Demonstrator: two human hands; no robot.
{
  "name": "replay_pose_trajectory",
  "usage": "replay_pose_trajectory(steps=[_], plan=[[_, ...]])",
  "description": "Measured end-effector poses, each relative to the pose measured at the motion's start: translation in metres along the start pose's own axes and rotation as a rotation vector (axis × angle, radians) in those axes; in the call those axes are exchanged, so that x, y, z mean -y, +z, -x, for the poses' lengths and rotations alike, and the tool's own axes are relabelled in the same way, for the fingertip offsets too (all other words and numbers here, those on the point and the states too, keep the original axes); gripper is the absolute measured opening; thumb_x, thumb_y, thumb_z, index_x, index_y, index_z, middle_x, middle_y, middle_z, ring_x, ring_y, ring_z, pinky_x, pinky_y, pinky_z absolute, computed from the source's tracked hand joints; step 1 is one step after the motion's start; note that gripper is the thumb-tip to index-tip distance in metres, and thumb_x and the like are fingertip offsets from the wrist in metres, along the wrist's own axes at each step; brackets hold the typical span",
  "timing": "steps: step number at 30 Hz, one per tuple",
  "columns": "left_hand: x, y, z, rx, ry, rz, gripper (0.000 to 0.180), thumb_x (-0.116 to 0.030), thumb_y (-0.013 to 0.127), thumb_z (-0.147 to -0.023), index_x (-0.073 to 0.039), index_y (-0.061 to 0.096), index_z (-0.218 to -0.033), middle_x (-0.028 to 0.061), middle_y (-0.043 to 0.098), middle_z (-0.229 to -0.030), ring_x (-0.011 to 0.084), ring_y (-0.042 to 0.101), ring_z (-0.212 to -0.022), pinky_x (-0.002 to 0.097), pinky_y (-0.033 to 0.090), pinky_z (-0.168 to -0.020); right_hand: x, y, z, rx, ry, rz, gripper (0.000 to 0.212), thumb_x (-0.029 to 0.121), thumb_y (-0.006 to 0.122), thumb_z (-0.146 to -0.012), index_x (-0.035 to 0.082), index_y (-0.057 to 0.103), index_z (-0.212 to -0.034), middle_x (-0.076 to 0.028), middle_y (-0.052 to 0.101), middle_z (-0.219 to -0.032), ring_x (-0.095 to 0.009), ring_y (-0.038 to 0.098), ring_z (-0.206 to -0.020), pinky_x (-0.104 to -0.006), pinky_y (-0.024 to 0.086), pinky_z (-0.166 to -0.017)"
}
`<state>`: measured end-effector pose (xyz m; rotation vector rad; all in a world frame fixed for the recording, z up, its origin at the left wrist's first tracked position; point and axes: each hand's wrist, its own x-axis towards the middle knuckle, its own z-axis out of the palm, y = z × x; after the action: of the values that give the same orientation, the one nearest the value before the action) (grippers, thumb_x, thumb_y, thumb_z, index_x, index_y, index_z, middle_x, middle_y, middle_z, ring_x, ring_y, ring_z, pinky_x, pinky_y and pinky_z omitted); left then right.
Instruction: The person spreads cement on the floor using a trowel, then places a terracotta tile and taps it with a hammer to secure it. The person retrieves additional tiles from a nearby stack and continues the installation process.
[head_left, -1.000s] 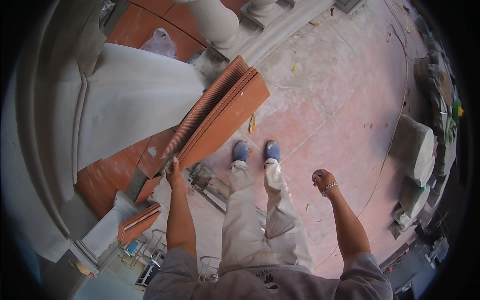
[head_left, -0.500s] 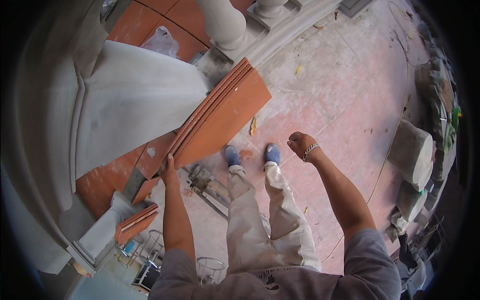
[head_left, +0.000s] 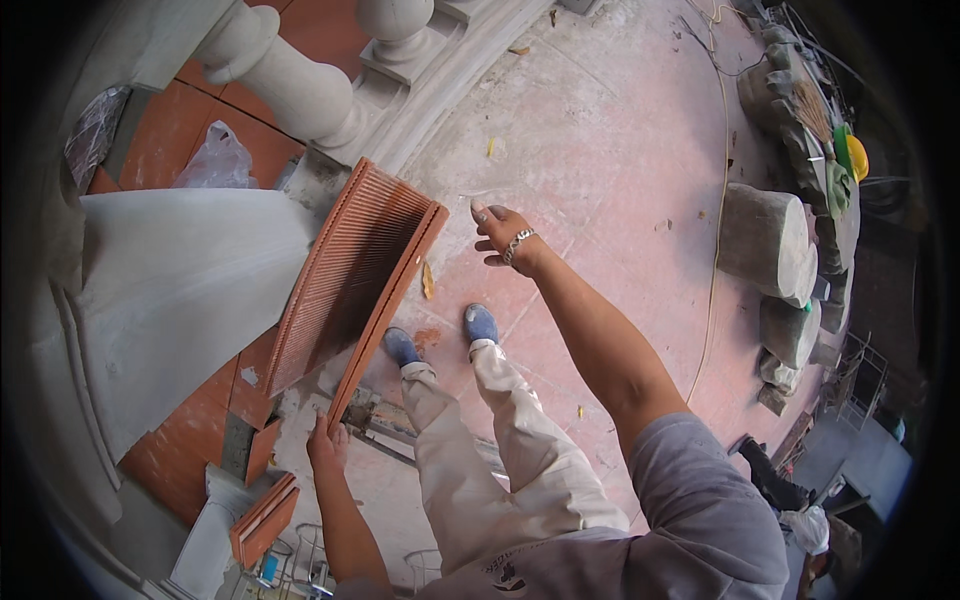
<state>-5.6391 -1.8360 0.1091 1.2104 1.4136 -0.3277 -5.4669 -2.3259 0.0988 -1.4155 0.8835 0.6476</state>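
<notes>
L hand (head_left: 327, 443) grips near tile (head_left: 389, 312) at btm end; R hand (head_left: 503, 236) empty, half-spread nr top; prob. heavy, stiff, brittle, best held both ends

A building site at a balustraded terrace or porch, shown by loose rectangular orange tiles with ribbed backs (head_left: 350, 260), flat orange floor tiles (head_left: 178, 455) streaked with pale dust, bulbous pale grey balusters (head_left: 305, 95), a scuffed pinkish hard floor (head_left: 640, 280), a thin yellowish cable (head_left: 709, 335) trailing across it.
</notes>
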Motion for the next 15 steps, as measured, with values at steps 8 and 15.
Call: replay_pose_trajectory(steps=[8, 15], plan=[[0.022, -0.01, -0.033, 0.452, -0.752, -0.233, 0.074, -0.071, 0.042, -0.088, -0.003, 0.063, -0.107, 0.0073, 0.066, -0.087, 0.019, 0.063, -0.069, 0.0301, 0.048, -0.052, 0.014, -0.007, -0.058, 0.319, 0.318, 0.167, 0.065, 0.054, 0.054, -0.091, 0.0, 0.053, -0.128, -0.017, 0.064, -0.114, -0.028, 0.067, -0.092, -0.0438, 0.056, -0.081], [0.087, 0.023, -0.02, 0.118, -0.259, -0.917, 0.06, -0.055, 0.033, -0.099, -0.007, 0.054, -0.128, 0.0134, 0.064, -0.114, 0.0241, 0.065, -0.097, 0.0409, 0.054, -0.072, 0.01, 0.014, -0.089, 0.427, 0.347, 1.38, 0.06, 0.054, 0.049, -0.092, 0.006, 0.061, -0.126, -0.016, 0.062, -0.124, -0.032, 0.064, -0.105, -0.0462, 0.052, -0.087]])
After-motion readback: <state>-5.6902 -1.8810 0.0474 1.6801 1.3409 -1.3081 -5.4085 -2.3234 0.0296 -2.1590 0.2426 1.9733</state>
